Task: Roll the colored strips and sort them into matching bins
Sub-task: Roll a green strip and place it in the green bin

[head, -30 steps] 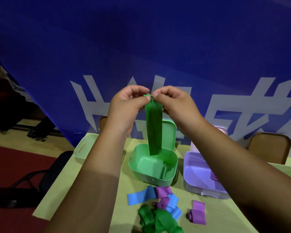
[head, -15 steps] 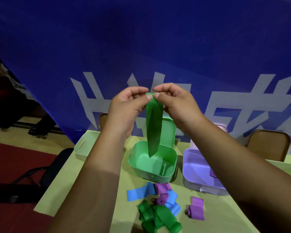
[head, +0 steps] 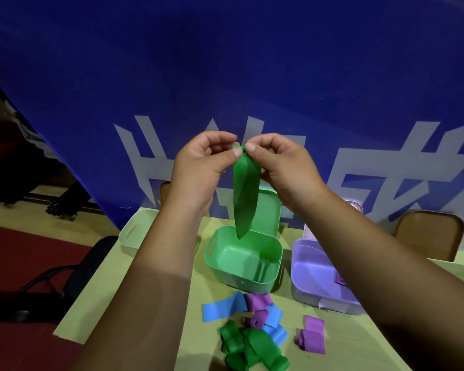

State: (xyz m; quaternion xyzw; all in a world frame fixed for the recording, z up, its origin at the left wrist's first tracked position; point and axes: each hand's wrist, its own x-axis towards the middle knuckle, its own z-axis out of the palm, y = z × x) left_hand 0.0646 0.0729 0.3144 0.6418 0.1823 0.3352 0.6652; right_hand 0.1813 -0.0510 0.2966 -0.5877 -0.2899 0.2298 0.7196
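Has let the once-flat green strip (head: 245,194) curl lengthwise to a point, pinching its top end with thumb and forefinger of left hand (head: 198,167) and right hand (head: 284,167) alike, dangling its tip above the green bin (head: 241,279), middle of three, between pale bin (head: 134,231) and purple bin (head: 314,269), behind one mixed heap (head: 252,333).

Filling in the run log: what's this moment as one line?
phase: start of roll | left hand: pinches top of green strip | right hand: pinches same end | strip: hangs unrolled | green bin: open | table: loose strips unsorted
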